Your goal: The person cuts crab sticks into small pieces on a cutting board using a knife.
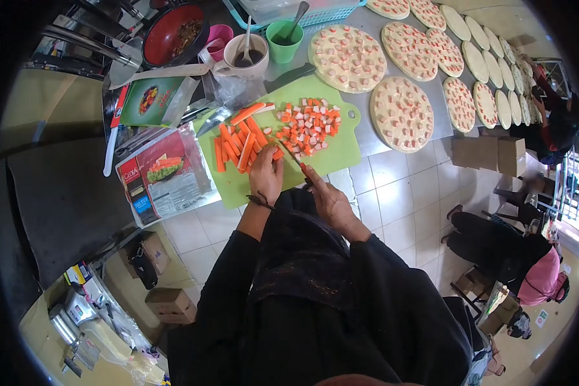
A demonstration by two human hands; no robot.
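Note:
A green cutting board (341, 148) lies at the counter's near edge. My left hand (266, 175) has its fingers closed on a crab stick (277, 154) at the board's middle. In my right hand (333, 204) is a knife (294, 153), its blade on the board just right of the held crab stick. Whole orange-and-white crab sticks (241, 141) are heaped beyond my left hand. Diced crab stick pieces (309, 125) form a pile beyond the blade. Part of the knife handle is hidden by my fingers.
Round dough bases topped with crab stick pieces (402, 114) stand right of the board; plainer bases (475, 61) lie farther off. Behind are a mug (254, 61), a green cup (284, 48) and a pan (174, 35). An opened package (167, 174) lies left. Other people are at right.

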